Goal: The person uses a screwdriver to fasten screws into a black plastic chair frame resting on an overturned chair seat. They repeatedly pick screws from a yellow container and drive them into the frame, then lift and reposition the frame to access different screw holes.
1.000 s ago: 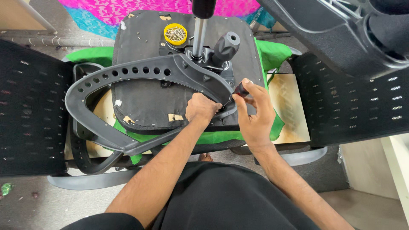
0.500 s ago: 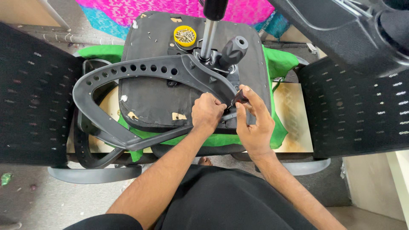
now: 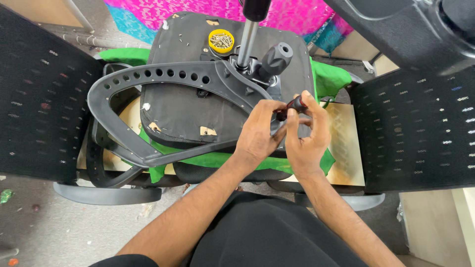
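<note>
Green cloth [image 3: 208, 160] underlies an upturned black seat [image 3: 188, 106]; both hands, left hand [image 3: 258, 134] and right hand [image 3: 306, 138], pinch a small dark, red-tipped screwdriver [image 3: 292, 107].

One head-worn camera looks steeply down, close over an upturned chair seat [image 3: 198, 99].

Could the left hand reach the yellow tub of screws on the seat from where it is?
Probably yes: the left hand is close, and only the grey armrest frame lies low between it and the yellow tub.
</note>
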